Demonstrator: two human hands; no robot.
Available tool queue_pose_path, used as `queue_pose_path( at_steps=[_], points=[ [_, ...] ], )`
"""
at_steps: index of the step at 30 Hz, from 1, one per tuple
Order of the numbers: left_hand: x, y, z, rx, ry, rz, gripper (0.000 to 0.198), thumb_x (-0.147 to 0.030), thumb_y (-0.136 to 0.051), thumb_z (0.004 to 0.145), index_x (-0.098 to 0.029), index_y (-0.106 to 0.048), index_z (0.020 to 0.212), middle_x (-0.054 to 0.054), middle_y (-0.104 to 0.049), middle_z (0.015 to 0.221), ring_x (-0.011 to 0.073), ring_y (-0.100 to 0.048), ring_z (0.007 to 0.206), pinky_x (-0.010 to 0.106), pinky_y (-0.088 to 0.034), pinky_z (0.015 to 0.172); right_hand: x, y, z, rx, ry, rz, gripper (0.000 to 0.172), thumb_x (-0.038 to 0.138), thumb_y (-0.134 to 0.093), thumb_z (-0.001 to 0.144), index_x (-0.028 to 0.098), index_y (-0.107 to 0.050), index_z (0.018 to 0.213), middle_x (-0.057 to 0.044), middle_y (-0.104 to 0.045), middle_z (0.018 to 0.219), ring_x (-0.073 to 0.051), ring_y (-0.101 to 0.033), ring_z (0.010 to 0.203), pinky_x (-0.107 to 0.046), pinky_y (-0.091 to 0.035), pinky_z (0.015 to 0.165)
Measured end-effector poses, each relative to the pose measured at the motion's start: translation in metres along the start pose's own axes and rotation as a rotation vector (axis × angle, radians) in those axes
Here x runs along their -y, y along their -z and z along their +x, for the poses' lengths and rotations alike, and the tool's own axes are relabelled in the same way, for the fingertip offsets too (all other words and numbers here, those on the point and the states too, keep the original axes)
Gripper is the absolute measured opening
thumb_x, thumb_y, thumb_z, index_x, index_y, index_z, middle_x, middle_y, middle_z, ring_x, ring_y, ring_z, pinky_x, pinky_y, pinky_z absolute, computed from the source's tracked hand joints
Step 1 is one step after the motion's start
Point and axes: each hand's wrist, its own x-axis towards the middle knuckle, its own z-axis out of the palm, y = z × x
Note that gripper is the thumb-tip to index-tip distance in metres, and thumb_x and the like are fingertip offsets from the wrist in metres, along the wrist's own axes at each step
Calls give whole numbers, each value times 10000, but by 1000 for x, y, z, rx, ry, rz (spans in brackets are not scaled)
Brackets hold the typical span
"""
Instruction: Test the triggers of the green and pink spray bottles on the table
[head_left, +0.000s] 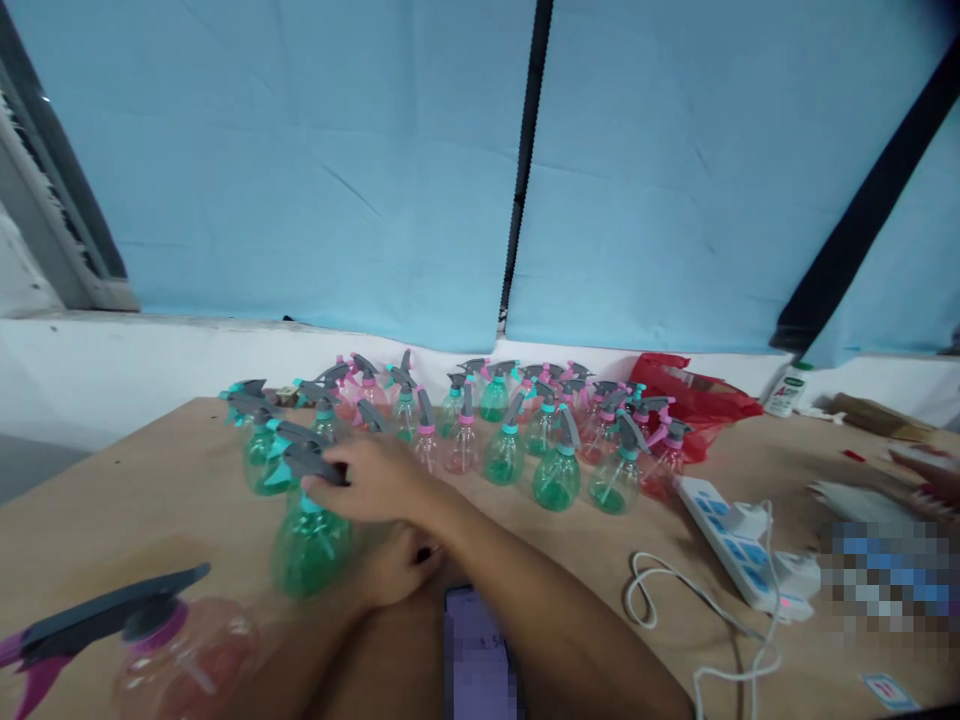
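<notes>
The right hand has its fingers curled shut over the grey trigger spray head of a translucent green plastic spray bottle, which stands on the brown wooden table directly beneath the grip. The left hand lies low against the bottle's side, mostly under the right forearm, so I cannot tell whether it clasps or only steadies. Judging by the layout, much is done: just beyond the grip stands a crowd of small green and pink capped spray bottles, all wearing heads, while the one in hand is the bottle being worked. A translucent pink spray bottle lies toward the person and left of the grip. Left of the grip the tabletop is open; to the right a white power strip and looping white cable narrow the room, and a dark phone sits under the forearm.
</notes>
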Motion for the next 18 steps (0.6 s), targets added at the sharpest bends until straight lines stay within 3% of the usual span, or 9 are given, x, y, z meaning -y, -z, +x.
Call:
queue_pose_path(
  at_steps=[3,6,9,13,16,18],
  points=[
    [-1,-1,1,19,33,41,549,-533,-490,1078,-199,-587,654,-24,-561,619,145,-500,629,280,-387,621,-24,18,-16,-261,38,169,415,414,-655,957,222,-473,638,46,-480,662,-133,-448,665,-269,-297,626],
    [-3,-1,2,23,58,58,590,-584,-430,1070,-212,-476,615,-43,-450,581,138,-424,591,295,-282,573,-55,28,-32,-524,-1,403,394,467,-639,964,232,-498,680,44,-504,666,-145,-492,675,-265,-375,655],
    [-5,0,3,42,58,60,589,-573,-441,1065,-213,-404,600,-62,-358,562,124,-379,557,303,-240,576,-85,25,-46,-683,-149,649,375,564,-631,976,236,-569,805,21,-626,717,-175,-599,722,-282,-469,694],
    [-6,1,5,47,63,64,565,-517,-490,1035,-212,-362,578,-65,-327,544,113,-335,537,307,-213,571,-113,10,-64,-739,-243,722,363,570,-705,916,245,-566,831,34,-607,704,-169,-581,683,-276,-484,663],
    [-6,1,6,40,62,70,553,-510,-504,1022,-210,-370,576,-62,-345,550,114,-348,551,304,-218,572,-125,6,-77,-721,-209,667,303,453,-764,846,255,-535,851,62,-550,714,-141,-520,631,-255,-455,622],
    [-8,2,5,42,53,70,559,-513,-478,1040,-207,-369,585,-65,-334,559,113,-356,559,298,-229,577,-131,8,-83,-660,-180,665,256,382,-755,819,261,-558,927,61,-571,754,-144,-549,631,-258,-469,622]
  ],
)
